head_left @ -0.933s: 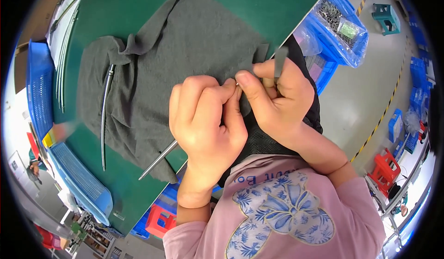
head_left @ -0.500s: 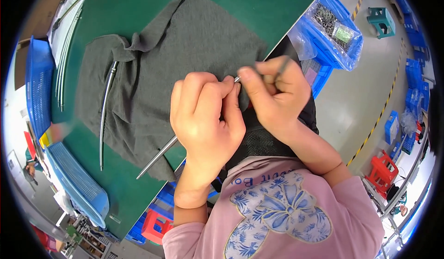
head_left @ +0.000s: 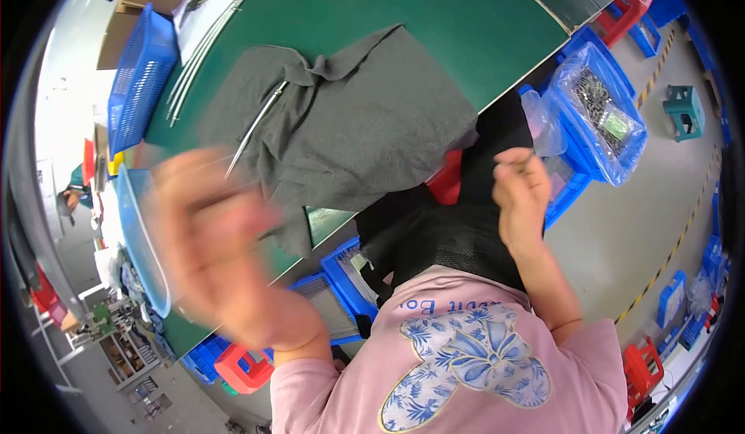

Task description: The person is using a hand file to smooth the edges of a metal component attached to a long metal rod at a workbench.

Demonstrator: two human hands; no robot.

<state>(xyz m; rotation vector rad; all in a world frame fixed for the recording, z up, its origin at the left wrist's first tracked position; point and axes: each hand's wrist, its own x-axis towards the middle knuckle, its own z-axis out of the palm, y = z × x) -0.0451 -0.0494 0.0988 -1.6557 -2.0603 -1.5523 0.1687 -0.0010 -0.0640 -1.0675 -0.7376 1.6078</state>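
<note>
Left hand (head_left: 213, 240): at 9 o'clock of frame, heavily motion-blurred – finger spread and any hold cannot be told. Over the near edge of the green table (head_left: 372, 23).
Right hand (head_left: 521, 197): at 3 o'clock, off the table edge, above the dark lap. Fingers curled closed, thumb and forefinger pinched on a small thin metal piece (head_left: 528, 159) sticking out at the top of the fist.
Grey cloth (head_left: 349, 124): rumpled, spread on the table toward 12 o'clock of centre, well apart from the right hand.
Curved metal rod (head_left: 256, 127): lies on the cloth's left part, slanting toward 7 o'clock – lower end lost in the blur of the left hand; contact cannot be told.
Blue bin (head_left: 605, 116): at 2 o'clock, lined with clear plastic, holds small metal parts; just beside the right hand.
Blue basket (head_left: 140, 77): at 10 o'clock, on the table's far left.
Long rods (head_left: 198, 50): between basket and cloth, lying parallel.
</note>
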